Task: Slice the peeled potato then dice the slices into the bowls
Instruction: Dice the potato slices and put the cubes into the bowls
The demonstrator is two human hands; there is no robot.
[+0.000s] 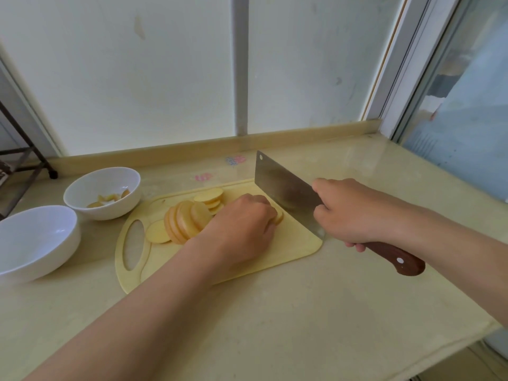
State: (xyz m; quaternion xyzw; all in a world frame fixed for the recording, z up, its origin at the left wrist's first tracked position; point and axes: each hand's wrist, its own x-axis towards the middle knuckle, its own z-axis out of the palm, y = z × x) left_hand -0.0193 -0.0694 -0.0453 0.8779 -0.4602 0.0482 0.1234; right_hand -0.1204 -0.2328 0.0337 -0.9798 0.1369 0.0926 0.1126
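Left hand (244, 224) clamps potato slices (187, 221) on the cutting board (291, 243), steadying them for dicing; right hand (349, 213) grips the cleaver (286, 193) just beside. Bowls (101, 192) wait beyond the left hand on the tabletop (302, 312).

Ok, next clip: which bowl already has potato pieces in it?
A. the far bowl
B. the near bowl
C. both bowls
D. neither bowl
A: the far bowl holds a few yellow potato pieces, while the near bowl shows only bare white inside.
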